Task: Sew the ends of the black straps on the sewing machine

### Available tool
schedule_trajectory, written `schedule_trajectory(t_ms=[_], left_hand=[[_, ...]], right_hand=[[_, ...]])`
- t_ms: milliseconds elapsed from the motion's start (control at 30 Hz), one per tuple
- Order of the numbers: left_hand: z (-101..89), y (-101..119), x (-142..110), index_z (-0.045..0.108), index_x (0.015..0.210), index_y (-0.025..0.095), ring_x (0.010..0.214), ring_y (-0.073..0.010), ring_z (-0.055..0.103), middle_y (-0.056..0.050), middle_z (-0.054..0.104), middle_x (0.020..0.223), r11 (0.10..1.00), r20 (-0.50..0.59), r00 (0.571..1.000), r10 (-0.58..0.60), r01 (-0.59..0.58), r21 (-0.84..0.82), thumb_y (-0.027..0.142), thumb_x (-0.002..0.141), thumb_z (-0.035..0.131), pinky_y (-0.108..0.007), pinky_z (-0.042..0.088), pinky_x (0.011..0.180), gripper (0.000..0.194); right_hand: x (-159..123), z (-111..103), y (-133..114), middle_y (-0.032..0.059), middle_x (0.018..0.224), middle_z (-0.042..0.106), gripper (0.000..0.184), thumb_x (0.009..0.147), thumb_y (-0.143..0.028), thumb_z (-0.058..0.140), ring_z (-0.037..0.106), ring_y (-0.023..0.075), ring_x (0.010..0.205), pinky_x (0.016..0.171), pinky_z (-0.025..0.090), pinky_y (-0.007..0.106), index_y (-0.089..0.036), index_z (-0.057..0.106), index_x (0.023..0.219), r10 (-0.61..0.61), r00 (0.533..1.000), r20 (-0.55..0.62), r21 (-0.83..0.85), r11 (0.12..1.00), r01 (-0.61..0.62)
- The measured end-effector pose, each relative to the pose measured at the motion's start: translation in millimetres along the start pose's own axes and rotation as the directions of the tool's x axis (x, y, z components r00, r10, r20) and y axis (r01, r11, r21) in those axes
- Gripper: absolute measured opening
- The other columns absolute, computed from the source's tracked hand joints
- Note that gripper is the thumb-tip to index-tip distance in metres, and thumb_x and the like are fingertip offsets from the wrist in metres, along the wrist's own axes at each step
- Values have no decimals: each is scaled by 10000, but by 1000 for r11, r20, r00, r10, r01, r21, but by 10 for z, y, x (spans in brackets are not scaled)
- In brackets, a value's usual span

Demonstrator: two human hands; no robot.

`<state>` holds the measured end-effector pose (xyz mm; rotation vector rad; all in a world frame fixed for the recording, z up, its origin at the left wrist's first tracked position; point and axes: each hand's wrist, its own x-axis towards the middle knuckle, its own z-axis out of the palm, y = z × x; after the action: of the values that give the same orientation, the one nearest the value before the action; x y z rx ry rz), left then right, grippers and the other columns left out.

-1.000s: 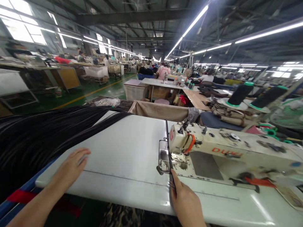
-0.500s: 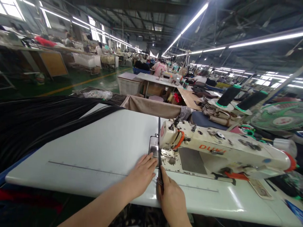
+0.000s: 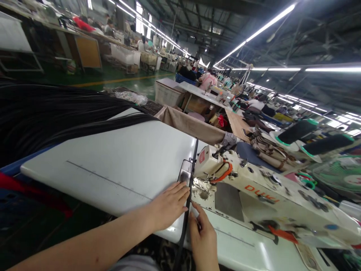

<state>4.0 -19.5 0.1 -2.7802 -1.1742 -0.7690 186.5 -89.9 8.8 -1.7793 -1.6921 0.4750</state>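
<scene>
A narrow black strap [image 3: 192, 165] runs under the presser foot of a cream sewing machine [image 3: 254, 192] and hangs off the white table's [image 3: 126, 158] front edge. My left hand [image 3: 168, 203] lies flat beside the strap, fingers stretched toward the needle plate. My right hand [image 3: 203, 237] pinches the strap just in front of the machine. A big pile of black straps [image 3: 50, 113] spreads over the table's far left.
Black thread cones [image 3: 299, 130] and a green fan [image 3: 338, 177] stand at the right, behind the machine. A tan cloth [image 3: 191, 126] hangs at the table's far edge. Other people sit at further sewing tables [image 3: 205, 94]. A green aisle floor [image 3: 113, 81] lies at the left.
My left hand has come from the table's left edge to lie beside the strap at the needle plate. My right hand stays on the strap. The view has tilted.
</scene>
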Motion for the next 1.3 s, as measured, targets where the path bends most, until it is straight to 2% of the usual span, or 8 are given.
schedule_trajectory(t_ms=[167,333,433,633,867,1100,1300], left_hand=[[-27,4,5,517,1486,112,1509,-271,431,-121,547,1557,999,2,1000,5,-5,43,553,1058,443,-400,254,1275,619],[-20,-2,3,501,1514,135,1529,-271,403,-116,534,1569,999,4,1000,13,-13,41,595,1046,437,-406,233,1285,659],[-9,-1,-1,505,1511,128,1527,-277,404,-114,524,1577,997,12,1000,20,-21,72,619,1046,407,-409,227,1286,683],[-14,0,-5,511,1500,99,1518,-279,414,-116,525,1576,995,1,1000,28,-28,98,613,1056,379,-418,220,1287,692],[-26,-10,-4,540,1466,100,1477,-251,470,-109,564,1544,998,3,999,32,-32,62,524,1073,419,-391,251,1272,590],[-21,2,-19,509,1492,101,1504,-264,436,-126,540,1563,999,14,1000,24,-24,24,513,1065,451,-397,246,1274,597],[15,4,-27,513,1491,118,1511,-253,427,-119,530,1573,1000,18,1000,0,0,9,508,1061,467,-394,245,1277,582]], right_hand=[[67,-137,34,74,945,794,517,989,-581,481,698,195,690,646,552,264,-186,765,1166,48,997,-56,37,998,-46],[126,-261,205,90,986,807,508,992,-561,450,735,223,744,664,559,281,-210,758,1191,50,990,-133,-119,991,-66],[131,-243,323,103,961,809,493,1003,-514,426,750,237,747,678,564,300,-199,755,1192,-3,986,-165,-245,969,-39],[79,-134,455,131,990,809,471,1038,-434,397,773,248,857,768,573,314,-158,751,1182,-179,970,-167,-397,912,101],[66,-152,427,121,1024,805,419,1044,-373,416,768,233,893,815,571,298,-149,744,1178,-215,967,-136,-416,898,141],[63,-134,414,131,1058,802,404,1036,-347,422,758,235,938,853,564,306,-146,744,1175,-210,968,-135,-417,899,137],[64,-122,437,91,998,805,358,1027,-322,440,758,223,862,775,557,296,-169,740,1147,-294,942,-164,-451,871,193]])
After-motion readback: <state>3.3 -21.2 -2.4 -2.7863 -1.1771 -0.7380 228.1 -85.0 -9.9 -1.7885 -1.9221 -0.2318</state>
